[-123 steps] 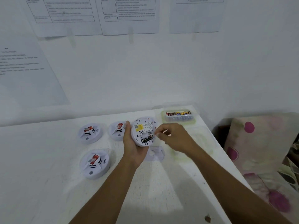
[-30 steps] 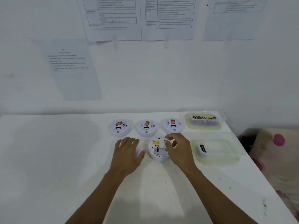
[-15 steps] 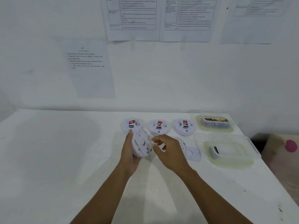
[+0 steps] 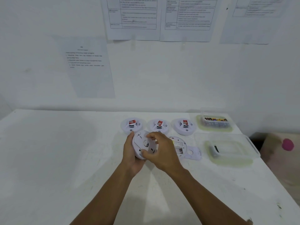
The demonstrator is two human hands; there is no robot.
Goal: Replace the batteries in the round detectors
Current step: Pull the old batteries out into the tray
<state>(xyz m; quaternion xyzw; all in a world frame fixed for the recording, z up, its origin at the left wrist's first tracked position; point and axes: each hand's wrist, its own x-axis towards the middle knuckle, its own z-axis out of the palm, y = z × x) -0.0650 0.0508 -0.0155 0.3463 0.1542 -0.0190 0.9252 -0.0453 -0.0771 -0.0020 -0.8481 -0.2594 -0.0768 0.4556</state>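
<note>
hands | we cup one round detector [image 4: 143, 143] in our left hand [image 4: 129, 154], fingers curled round its edge; our right hand [image 4: 164, 152] pinches its rim between thumb and fingers | nearby | opened detector [image 4: 178, 144] just right of our right hand; row of three detectors [image 4: 159, 125] beyond both hands

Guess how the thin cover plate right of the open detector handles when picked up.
Probably light and fairly stiff: the cover plate looks like thin moulded plastic. It lies flat on the table, so a top pinch may slip; hooking its centre hole could help. Flat, so unlikely to roll.
</note>
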